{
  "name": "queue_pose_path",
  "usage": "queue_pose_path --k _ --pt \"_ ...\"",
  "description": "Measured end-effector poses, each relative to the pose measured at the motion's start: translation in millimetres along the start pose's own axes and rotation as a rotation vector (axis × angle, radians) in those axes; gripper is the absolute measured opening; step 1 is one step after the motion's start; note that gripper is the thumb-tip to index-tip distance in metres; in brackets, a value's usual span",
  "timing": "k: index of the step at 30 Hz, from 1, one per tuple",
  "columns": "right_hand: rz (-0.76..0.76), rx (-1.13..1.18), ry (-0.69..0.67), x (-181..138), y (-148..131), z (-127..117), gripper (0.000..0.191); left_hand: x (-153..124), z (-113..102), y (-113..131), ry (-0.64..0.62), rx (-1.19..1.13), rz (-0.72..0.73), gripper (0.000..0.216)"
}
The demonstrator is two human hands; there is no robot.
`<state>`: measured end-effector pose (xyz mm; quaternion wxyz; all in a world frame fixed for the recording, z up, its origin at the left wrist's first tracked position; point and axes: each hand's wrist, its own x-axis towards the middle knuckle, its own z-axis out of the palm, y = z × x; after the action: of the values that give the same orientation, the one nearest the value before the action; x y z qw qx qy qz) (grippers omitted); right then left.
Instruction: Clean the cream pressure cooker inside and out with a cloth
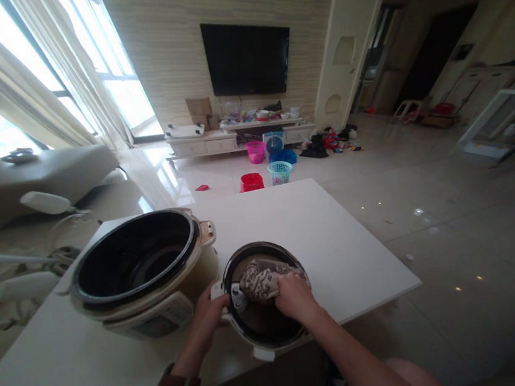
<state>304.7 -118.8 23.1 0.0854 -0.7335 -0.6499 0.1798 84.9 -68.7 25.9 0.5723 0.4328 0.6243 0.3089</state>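
Observation:
A cream cooker [143,274] with a dark, empty inner pot stands open on the white table [317,229]. Its round lid [266,325] lies upside down beside it, near the table's front edge. My right hand [295,297] is closed on a patterned cloth [261,281] and presses it onto the inside of the lid. My left hand [210,313] grips the lid's left rim, close to the cooker's front panel. A brown band sits on my left wrist.
A grey sofa [37,178] stands at left, with white objects beside the table. Across the glossy floor are coloured baskets [279,170], a red tub [251,182], a cluttered low cabinet [237,136] and a wall television [248,58].

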Motion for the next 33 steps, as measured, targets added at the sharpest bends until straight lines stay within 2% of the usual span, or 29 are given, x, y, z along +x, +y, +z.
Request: queue_pose_path --k 3,5,8,11,14,16,19,23,26,29,31,33 --pt "-0.128 0.073 0.009 9 -1 8 0.074 -1 -1 -2 -0.002 0.010 0.013 0.062" --pt "-0.178 0.091 0.002 13 -1 10 0.080 -1 -2 -4 0.012 0.007 0.007 0.064" --pt "-0.125 0.079 -0.016 14 -3 5 0.072 -2 -2 -4 0.006 -0.010 0.003 0.063" --pt "-0.033 0.009 -0.034 8 -8 -4 0.055 -4 0 -1 0.014 -0.022 -0.003 0.055" --pt "-0.009 -0.010 -0.071 -2 -16 -11 0.041 -3 3 -1 0.028 -0.053 -0.016 0.051" --pt "-0.021 0.081 -0.108 -8 -21 -12 0.036 0 4 -2 0.036 -0.072 -0.007 0.050" --pt "-0.080 0.339 -0.139 -9 -24 -8 0.035 3 5 -3 0.057 -0.071 0.023 0.048" --pt "-0.063 0.548 -0.028 3 -23 -3 0.045 3 6 -1 0.032 -0.061 0.029 0.048" --pt "0.080 0.484 0.081 12 -18 -5 0.045 -1 9 0 0.033 -0.074 0.006 0.052" --pt "0.227 0.287 0.105 16 -15 -9 0.038 -5 15 0 0.023 -0.093 0.030 0.047" --pt "0.241 0.202 0.098 15 -15 -9 0.038 -6 18 0 0.015 -0.093 0.042 0.045" --pt "0.166 0.173 0.094 14 -19 -6 0.044 -4 20 0 0.005 -0.092 0.049 0.047"
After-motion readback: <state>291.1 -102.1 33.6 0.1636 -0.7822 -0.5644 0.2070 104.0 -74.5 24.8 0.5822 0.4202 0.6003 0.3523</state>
